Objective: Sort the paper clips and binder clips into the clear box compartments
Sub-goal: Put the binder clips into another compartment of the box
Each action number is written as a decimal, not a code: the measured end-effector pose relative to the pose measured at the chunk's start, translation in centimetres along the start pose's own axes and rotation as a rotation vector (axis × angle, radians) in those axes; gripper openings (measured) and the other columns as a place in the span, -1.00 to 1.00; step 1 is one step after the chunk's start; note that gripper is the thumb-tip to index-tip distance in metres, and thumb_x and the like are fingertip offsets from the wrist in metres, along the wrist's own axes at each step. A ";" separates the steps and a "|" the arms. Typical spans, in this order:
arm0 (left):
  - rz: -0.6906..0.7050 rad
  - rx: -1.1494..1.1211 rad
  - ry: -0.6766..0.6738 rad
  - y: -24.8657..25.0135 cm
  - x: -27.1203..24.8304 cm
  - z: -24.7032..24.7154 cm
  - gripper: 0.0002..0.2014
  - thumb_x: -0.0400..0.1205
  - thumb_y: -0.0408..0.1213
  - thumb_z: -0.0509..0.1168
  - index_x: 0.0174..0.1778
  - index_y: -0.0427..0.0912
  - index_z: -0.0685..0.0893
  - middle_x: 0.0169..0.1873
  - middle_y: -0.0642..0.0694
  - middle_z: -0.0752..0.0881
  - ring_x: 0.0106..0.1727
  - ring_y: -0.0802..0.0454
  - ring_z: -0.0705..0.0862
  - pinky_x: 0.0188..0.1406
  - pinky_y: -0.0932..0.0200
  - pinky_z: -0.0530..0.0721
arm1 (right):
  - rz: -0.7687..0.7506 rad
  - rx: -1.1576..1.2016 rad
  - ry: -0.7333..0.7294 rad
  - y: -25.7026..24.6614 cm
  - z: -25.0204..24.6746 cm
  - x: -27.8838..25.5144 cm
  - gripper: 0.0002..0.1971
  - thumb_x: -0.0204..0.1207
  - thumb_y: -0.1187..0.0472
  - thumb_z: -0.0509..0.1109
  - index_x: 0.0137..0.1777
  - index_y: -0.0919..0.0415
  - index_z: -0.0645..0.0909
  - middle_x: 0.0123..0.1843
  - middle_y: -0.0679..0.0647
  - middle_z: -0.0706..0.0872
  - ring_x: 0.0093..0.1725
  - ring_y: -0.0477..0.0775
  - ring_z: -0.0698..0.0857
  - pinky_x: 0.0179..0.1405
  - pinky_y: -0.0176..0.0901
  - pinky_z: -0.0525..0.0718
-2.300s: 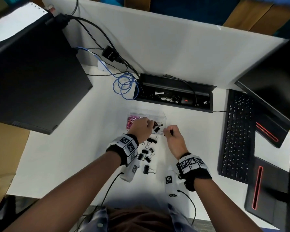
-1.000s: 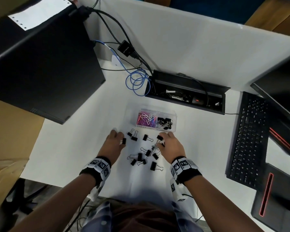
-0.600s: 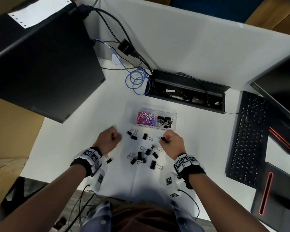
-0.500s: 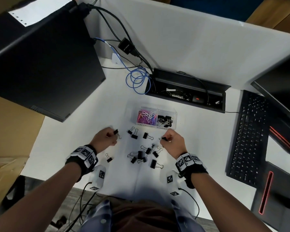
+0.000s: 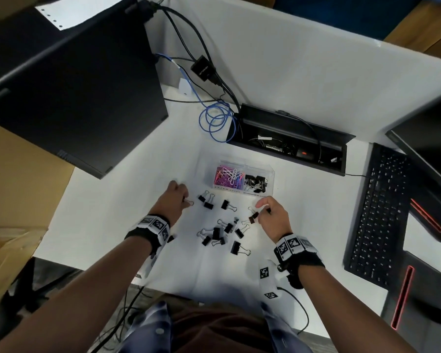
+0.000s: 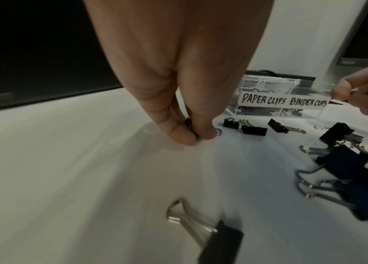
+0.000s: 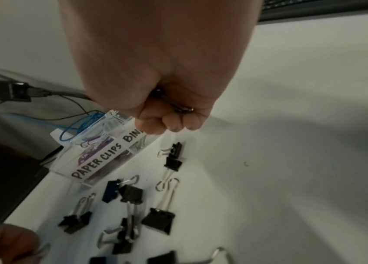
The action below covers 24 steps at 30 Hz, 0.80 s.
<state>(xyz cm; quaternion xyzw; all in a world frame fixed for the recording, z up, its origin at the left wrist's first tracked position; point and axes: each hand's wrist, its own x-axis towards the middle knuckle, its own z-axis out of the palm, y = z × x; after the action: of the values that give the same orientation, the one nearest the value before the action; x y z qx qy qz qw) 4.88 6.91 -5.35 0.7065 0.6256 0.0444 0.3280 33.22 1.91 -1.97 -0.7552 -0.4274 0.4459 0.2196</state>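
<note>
The clear box [image 5: 271, 171] stands on the white desk, labelled PAPER CLIPS on the left and BINDER CLIPS on the right [image 6: 284, 102]. Coloured paper clips [image 5: 225, 175] fill its left compartment and black binder clips [image 5: 256, 183] lie in the right one. Several loose binder clips [image 5: 220, 234] are scattered in front of it. My left hand [image 5: 185, 200] pinches a small black binder clip [image 6: 189, 123] low over the desk, left of the pile. My right hand [image 5: 262, 208] is curled round another binder clip [image 7: 179, 107], just in front of the box's right end.
A black computer case [image 5: 69, 80] fills the far left. Behind the box are an open cable tray [image 5: 285, 146] and a blue cable coil [image 5: 215, 121]. On the right lies a black keyboard [image 5: 377, 215]. One more binder clip [image 6: 212, 237] lies under my left wrist.
A second ago both hands were down at the loose clips. Each has since closed on a binder clip and lifted a little; the left hand has shifted slightly right.
</note>
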 end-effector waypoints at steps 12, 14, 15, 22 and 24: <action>-0.011 -0.115 0.042 -2.5 -2.2 -2.0 -0.88 0.57 -0.50 0.17 -0.08 -0.27 0.59 -0.16 -0.16 0.55 -0.14 -0.04 0.50 -0.06 0.21 0.44 | -0.162 -0.460 -0.167 1.6 0.9 0.4 -0.82 0.47 0.17 0.52 -0.04 0.17 0.59 -0.01 0.06 0.52 -0.11 0.04 0.59 -0.09 -0.20 0.48; -0.065 -0.129 0.000 -2.5 -3.1 -2.6 -0.85 0.60 -0.48 0.14 -0.23 -0.20 0.54 -0.25 -0.18 0.59 -0.22 -0.09 0.52 -0.18 0.15 0.45 | -0.188 -0.445 -0.160 1.6 0.9 0.4 -0.84 0.49 0.20 0.49 -0.13 0.14 0.53 -0.05 0.07 0.52 -0.18 0.03 0.58 -0.14 -0.22 0.47; -0.093 -0.142 -0.022 -2.7 -3.6 -2.8 -0.84 0.61 -0.47 0.13 -0.25 -0.21 0.52 -0.29 -0.18 0.60 -0.26 -0.10 0.53 -0.23 0.13 0.43 | -0.208 -0.430 -0.151 1.6 0.8 0.3 -0.84 0.50 0.23 0.48 -0.17 0.12 0.51 -0.09 0.06 0.54 -0.21 0.02 0.57 -0.16 -0.23 0.47; 0.016 -0.072 -0.311 -3.9 -6.7 -2.3 -0.72 0.47 -0.11 0.44 -0.02 0.03 0.50 -0.23 0.10 0.57 -0.24 0.12 0.55 -0.22 0.16 0.49 | -0.209 -0.255 -0.063 1.7 0.5 -0.1 -0.89 0.44 0.43 0.29 -0.18 0.21 0.48 -0.35 -0.01 0.59 -0.36 -0.02 0.53 -0.35 -0.26 0.50; 0.121 -0.010 -0.325 -4.5 -6.9 -1.5 -0.63 0.43 -0.09 0.48 0.06 0.08 0.47 -0.14 0.10 0.53 -0.17 0.12 0.53 -0.14 0.13 0.52 | -0.188 -0.243 -0.107 1.6 0.5 -0.1 -0.82 0.44 0.39 0.34 -0.05 0.12 0.49 -0.31 0.06 0.63 -0.35 -0.01 0.56 -0.30 -0.23 0.56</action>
<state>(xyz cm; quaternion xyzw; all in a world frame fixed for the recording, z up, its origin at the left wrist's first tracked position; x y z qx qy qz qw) -1.12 1.25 -4.14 0.7389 0.5204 -0.0479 0.4252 33.50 0.96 -3.34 -0.7079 -0.5582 0.4081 0.1442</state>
